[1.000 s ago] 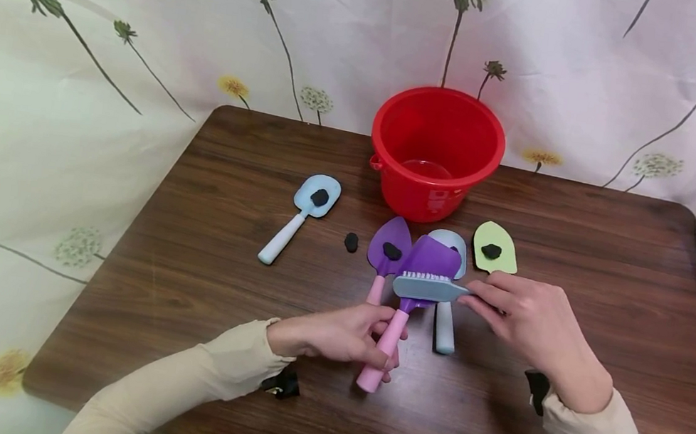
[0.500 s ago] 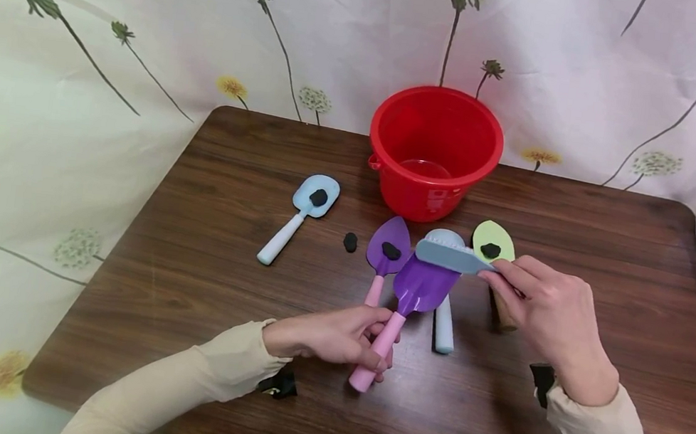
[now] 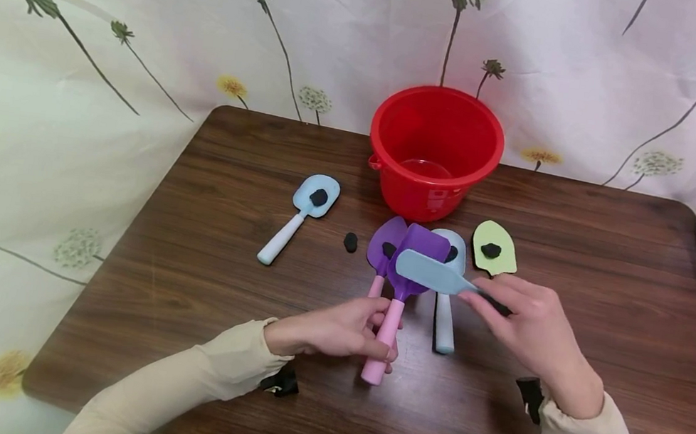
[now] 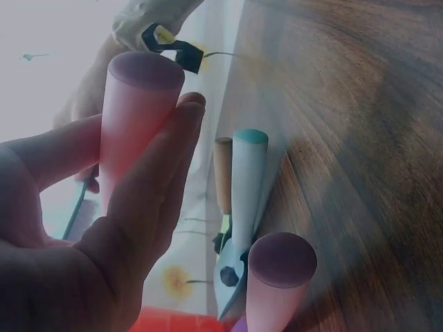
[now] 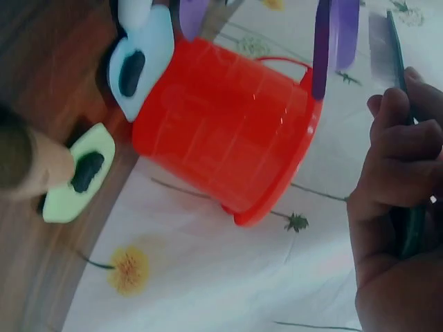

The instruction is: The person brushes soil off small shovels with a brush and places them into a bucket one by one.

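Right of the frame's centre, the fingers of the left hand (image 3: 344, 329) clamp a pink-handled purple shovel (image 3: 396, 310), blade above them; those of the right hand (image 3: 534, 323) pinch a blue brush (image 3: 428, 272), head leftward.

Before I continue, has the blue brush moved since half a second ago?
Yes: judged against the red bucket, the blue brush has shifted left and down in the head view.

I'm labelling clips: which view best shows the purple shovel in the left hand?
Head view: the purple shovel shows blade and handle, though the brush hides part. Left wrist shows mainly its handle; right wrist, part of its blade.
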### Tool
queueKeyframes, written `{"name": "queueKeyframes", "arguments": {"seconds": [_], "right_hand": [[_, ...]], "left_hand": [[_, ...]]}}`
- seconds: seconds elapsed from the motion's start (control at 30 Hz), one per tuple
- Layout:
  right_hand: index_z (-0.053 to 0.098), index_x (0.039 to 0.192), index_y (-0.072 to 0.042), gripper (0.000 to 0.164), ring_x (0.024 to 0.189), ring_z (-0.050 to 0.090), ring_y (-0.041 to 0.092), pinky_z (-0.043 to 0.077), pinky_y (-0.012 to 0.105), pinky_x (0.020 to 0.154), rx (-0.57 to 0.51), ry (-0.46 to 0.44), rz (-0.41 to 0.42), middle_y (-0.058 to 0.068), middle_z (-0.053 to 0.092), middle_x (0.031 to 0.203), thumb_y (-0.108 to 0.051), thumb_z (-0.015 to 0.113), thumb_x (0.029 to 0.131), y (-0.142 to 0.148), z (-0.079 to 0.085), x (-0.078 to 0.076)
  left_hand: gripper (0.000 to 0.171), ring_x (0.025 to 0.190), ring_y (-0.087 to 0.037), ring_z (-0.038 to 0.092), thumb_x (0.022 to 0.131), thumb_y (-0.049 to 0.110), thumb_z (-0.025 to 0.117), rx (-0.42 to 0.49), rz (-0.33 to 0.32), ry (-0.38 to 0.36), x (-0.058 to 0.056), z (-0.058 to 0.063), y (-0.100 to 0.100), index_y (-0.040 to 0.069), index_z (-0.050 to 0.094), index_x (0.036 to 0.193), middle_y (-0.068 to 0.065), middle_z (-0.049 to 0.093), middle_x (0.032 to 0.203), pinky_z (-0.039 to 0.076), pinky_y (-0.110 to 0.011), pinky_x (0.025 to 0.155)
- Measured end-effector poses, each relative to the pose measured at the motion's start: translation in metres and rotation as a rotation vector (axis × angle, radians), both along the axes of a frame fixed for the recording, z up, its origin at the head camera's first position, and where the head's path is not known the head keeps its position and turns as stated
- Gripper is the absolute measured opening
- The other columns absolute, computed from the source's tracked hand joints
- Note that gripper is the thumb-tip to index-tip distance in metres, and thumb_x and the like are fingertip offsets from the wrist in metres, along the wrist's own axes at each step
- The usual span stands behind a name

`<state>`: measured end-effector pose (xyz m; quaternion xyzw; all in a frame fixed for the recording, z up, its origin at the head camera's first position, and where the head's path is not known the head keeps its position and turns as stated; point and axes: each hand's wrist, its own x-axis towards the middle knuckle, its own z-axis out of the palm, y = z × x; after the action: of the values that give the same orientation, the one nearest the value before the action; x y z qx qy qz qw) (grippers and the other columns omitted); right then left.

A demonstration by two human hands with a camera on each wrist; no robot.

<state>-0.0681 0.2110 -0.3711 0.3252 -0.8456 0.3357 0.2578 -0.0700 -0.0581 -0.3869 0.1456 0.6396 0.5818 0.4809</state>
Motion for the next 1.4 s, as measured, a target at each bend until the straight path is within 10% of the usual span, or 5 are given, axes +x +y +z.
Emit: {"name": "queueKeyframes", "arguments": {"seconds": [0.33, 0.97, 1.4], "right_hand": [[0.075, 0.086, -0.011, 0.039, 0.060, 0.045, 0.002, 0.041, 0.014, 0.057, 0.055, -0.132, 0.043, -0.007, 0.060, 0.066, -0.044, 0.057, 0.094, -0.005, -0.013, 0.008], [0.073, 0.087, -0.004, 0.049, 0.046, 0.050, 0.014, 0.042, 0.035, 0.043, 0.164, 0.135, -0.291, 0.004, 0.062, 0.064, -0.045, 0.049, 0.099, 0.006, -0.003, -0.006], [0.075, 0.087, -0.001, 0.049, 0.052, 0.052, 0.012, 0.038, 0.018, 0.053, -0.057, 0.051, -0.340, 0.007, 0.066, 0.064, -0.047, 0.059, 0.092, 0.012, -0.001, -0.002]], "left_hand": [[0.048, 0.084, -0.021, 0.072, 0.086, -0.001, 0.066, -0.047, 0.050, 0.029, -0.002, 0.004, 0.000, -0.004, 0.041, 0.127, -0.022, 0.068, 0.105, 0.058, -0.030, 0.078], [0.032, 0.084, -0.024, 0.072, 0.088, -0.008, 0.058, 0.049, 0.009, -0.057, 0.003, 0.005, -0.001, -0.007, 0.039, 0.115, -0.031, 0.062, 0.103, 0.059, -0.036, 0.079], [0.040, 0.085, -0.023, 0.072, 0.088, -0.009, 0.057, 0.046, -0.010, -0.004, 0.005, 0.004, 0.003, -0.007, 0.038, 0.123, -0.035, 0.060, 0.108, 0.057, -0.032, 0.083]]}}
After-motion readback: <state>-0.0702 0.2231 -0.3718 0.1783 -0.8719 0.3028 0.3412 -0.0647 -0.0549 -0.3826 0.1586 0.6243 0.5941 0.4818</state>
